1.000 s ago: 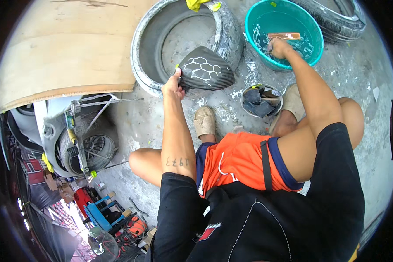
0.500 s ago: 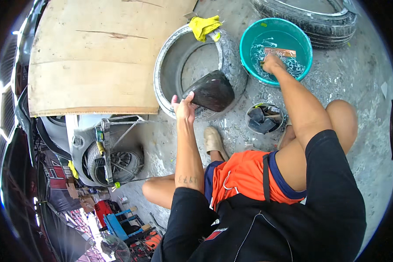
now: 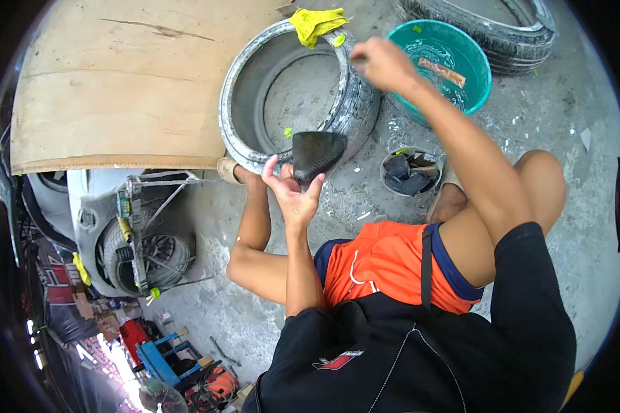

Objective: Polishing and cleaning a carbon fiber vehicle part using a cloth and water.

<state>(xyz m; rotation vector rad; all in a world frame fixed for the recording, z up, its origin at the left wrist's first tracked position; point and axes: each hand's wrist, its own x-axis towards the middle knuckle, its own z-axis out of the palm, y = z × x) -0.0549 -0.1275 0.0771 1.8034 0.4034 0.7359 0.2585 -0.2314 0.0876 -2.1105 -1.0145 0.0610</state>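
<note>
My left hand holds a dark carbon-weave cover, curved like a car mirror cap, with the fingers under its lower end. The cover is raised over the near rim of a worn tyre lying flat. My right hand, smeared by motion, is closed beside the left rim of a teal bucket. At its fingertips is a small dark edge, too blurred to name. The bucket holds water, and an orange-brown strip lies in it.
A yellow cloth drapes over the tyre's far rim. A small tub of dark pieces stands near my foot. Another tyre lies behind the bucket. At left are a wooden board and a car wheel.
My right hand has come up out of the bucket and moved left toward the tyre. The left hand has turned the cover more upright, palm now up. The view has shifted slightly.
</note>
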